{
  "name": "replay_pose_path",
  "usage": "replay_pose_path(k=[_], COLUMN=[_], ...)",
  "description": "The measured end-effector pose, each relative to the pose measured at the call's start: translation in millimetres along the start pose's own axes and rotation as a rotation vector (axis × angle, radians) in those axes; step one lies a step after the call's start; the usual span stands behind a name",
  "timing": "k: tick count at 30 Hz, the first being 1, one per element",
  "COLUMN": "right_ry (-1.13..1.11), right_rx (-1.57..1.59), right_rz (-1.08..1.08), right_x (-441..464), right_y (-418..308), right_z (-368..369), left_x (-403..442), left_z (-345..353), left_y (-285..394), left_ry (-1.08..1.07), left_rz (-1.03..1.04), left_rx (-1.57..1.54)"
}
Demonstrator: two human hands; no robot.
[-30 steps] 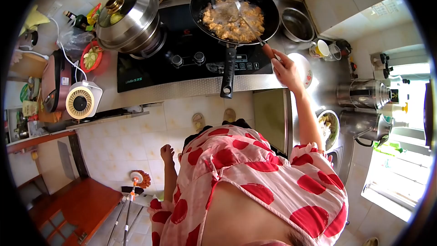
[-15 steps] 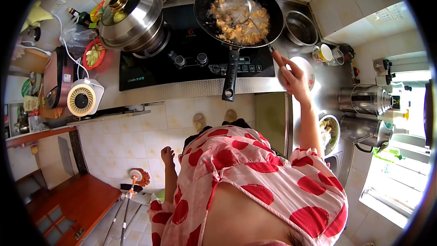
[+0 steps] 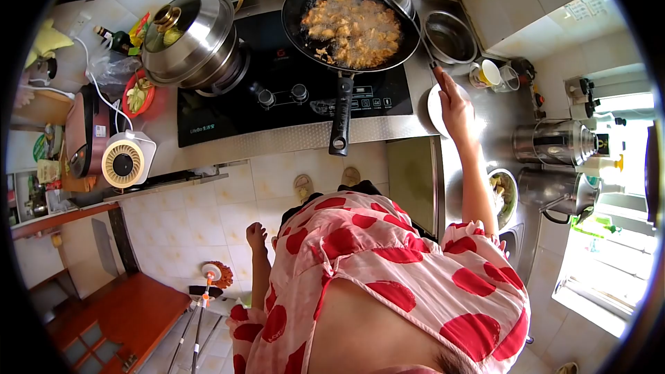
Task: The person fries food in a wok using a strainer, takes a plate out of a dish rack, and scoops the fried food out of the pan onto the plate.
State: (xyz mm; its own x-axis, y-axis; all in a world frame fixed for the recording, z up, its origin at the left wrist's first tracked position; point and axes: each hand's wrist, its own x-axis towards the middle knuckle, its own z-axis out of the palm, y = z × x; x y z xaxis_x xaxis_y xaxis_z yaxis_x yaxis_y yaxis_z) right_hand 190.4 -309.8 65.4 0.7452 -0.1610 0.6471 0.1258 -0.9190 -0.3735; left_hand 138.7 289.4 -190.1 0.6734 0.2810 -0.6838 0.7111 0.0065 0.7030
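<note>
- Right hand (image 3: 457, 107): fingers wrapped around the brown grip of a long-handled skimmer (image 3: 402, 4); the hand lies over part of a white plate (image 3: 436, 114) on the counter.
- Skimmer: head at the far right rim of the wok (image 3: 294, 24), beside the frying pieces (image 3: 353, 31); it appears to lean on the inner wall, though glare and blur obscure the contact.
- Wok: seated on the right side of the black cooktop (image 3: 225, 119), its long handle (image 3: 340, 116) directed toward the person; golden-brown pieces cover its bottom amid bubbling.
- Left hand (image 3: 255, 235): lowered over the tiled floor, well apart from the cooktop, fingers curled into a loose fist.
- Right of the wok: a metal basin (image 3: 450, 34), with a yellow-and-white cup (image 3: 489, 73) near it.
- Left of the wok: a lidded steel pot (image 3: 188, 52) on the other burner.
</note>
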Motion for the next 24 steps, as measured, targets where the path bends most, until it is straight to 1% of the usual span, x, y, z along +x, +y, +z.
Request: replay_pose_path(k=[1, 2, 3, 5, 6, 9, 10, 13, 14, 17, 18, 20, 21, 24], right_ry=[0.003, -0.102, -0.180, -0.250, -0.269, -0.308, -0.354, -0.453, -0.465, -0.501, -0.475, -0.449, -0.401, -0.360], right_rx=[-0.007, 0.329, 0.544, 0.940, 1.026, 1.105, 1.056, 0.912, 0.833, 0.735, 0.603, 0.470, 0.525, 0.582], right_rz=[-0.013, 0.291, 0.443, 0.818, 0.867, 0.898, 0.882, 0.799, 0.709, 0.578, 0.516, 0.455, 0.513, 0.531], right_x=[-6, -15, -16, -17, -18, -21, -15, 3, 1, 4, 4, 6, 9, 9], right_y=[4, 5, 1, -7, -6, -12, -25, -62, -65, -74, -73, -76, -80, -79], right_z=[4, 5, 3, -1, -3, -10, -15, -30, -30, -31, -30, -32, -36, -44], left_x=[0, 0, -1, -4, -5, -8, -9, -8, -7, -3, -3, -2, -3, -5], left_z=[0, 1, 2, 0, -1, -2, -2, -2, -3, 0, 1, 1, 1, -2], left_y=[0, 0, -1, -3, -3, -5, -6, -6, -5, -3, -2, 0, 1, 1], left_ry=[0.004, 0.010, 0.013, 0.014, 0.015, 0.024, 0.024, 0.014, 0.004, 0.019, 0.020, 0.014, 0.015, 0.020], left_rz=[-0.005, -0.010, -0.011, -0.013, -0.013, 0.000, 0.009, 0.028, 0.039, 0.010, 0.009, 0.005, 0.005, 0.006], left_rx=[0.005, 0.006, 0.002, -0.018, -0.017, 0.026, 0.020, 0.014, 0.012, -0.003, -0.004, 0.010, 0.008, 0.000])
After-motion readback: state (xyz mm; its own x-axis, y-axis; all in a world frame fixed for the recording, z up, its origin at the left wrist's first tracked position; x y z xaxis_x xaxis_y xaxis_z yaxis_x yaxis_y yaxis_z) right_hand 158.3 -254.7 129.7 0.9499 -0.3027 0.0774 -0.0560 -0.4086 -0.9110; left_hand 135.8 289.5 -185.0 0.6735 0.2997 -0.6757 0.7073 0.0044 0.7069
